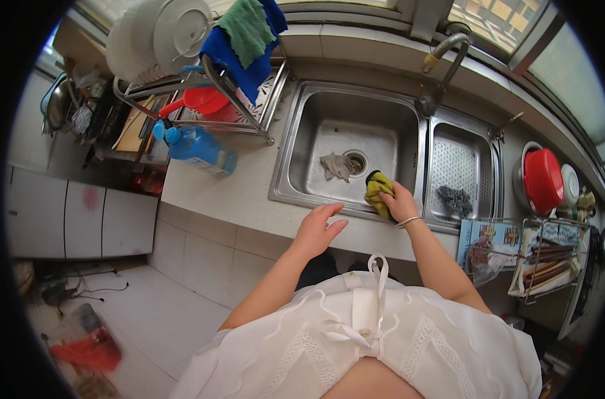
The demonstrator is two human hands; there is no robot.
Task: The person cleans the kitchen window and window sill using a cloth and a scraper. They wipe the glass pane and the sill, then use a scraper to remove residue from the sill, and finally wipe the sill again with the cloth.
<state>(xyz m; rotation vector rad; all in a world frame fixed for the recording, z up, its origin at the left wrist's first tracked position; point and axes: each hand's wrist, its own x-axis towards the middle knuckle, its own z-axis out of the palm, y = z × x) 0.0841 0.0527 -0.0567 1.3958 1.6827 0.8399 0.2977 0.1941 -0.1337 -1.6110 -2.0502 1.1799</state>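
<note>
My right hand [401, 201] grips a bunched yellow-green cloth [378, 188] with a dark edge, over the front rim of the large stainless steel sink basin [310, 119]. My left hand [321, 230] holds nothing; its fingers are apart, just by the counter's front edge. A crumpled greyish rag [335, 166] lies on the basin floor beside the drain [355, 160]. In the smaller basin [459, 144] on the right lies a dark grey scouring pad [454, 199]. The faucet [444, 70] stands behind, between the two basins.
A blue pump bottle [203, 149] lies left on the counter [247, 169]. Behind it a metal dish rack [237, 114] holds plates, a red ladle and blue and green cloths. On the right are a red basin [544, 180] and a wire rack [557, 259] with chopsticks.
</note>
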